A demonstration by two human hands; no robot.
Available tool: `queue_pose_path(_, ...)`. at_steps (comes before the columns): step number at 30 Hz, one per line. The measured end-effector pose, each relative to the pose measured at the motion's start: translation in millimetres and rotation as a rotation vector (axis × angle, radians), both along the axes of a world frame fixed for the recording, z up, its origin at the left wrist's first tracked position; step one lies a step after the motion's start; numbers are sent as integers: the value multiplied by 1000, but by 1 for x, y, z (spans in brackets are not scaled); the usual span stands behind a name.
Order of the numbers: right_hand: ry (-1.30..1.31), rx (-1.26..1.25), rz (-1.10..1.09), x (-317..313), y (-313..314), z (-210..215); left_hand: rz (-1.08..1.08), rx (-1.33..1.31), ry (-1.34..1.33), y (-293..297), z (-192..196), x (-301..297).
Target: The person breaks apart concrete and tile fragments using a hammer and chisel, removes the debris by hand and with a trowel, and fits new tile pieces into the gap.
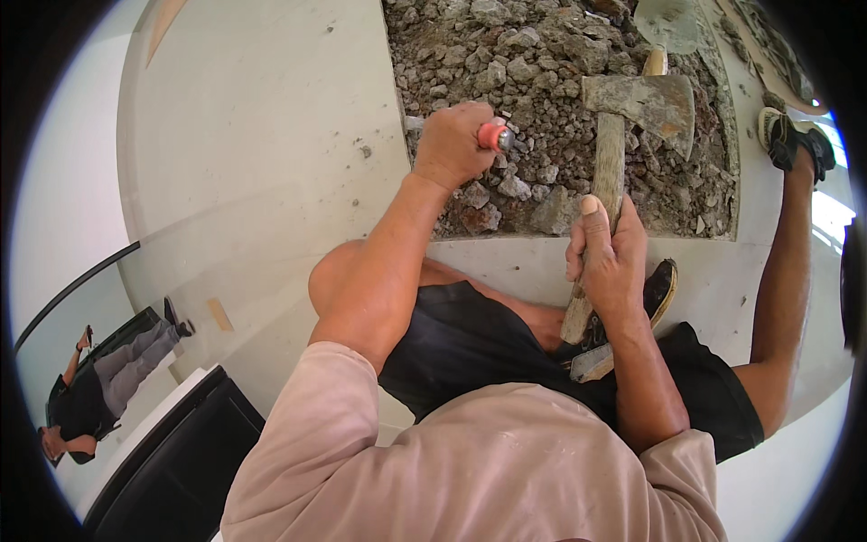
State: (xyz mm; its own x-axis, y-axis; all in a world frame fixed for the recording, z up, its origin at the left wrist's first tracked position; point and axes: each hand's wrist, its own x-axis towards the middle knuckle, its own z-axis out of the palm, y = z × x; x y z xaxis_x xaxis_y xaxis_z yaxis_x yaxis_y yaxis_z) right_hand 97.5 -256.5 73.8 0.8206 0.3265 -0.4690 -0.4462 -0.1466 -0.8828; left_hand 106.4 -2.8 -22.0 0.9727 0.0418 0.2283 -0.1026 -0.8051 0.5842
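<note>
Hatchet (623, 126) over rubble-filled floor pit (542, 54)

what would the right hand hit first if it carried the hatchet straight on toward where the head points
Likely the broken rubble in the pit: the right hand holds the hatchet by its wooden handle, head over the stones. Depth is unclear.

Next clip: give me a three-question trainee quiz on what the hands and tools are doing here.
1. True or false: the right hand grips the hatchet by its wooden handle.
2. What does the left hand hold? A) a red-handled tool B) a brush C) nothing
3. What does the hatchet head lie over?

Key: 1 true; 2 A; 3 the broken rubble in the floor opening.
</note>
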Motion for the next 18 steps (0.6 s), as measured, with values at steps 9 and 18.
queue_pose_path(9, -17, 28, 40, 9, 6, 13, 133, -72, 0, 13, -4, 6)
queue_pose_path(18, -501, 482, -241, -9, 26, -41, 206, -207, -6, 21, 0, 18)
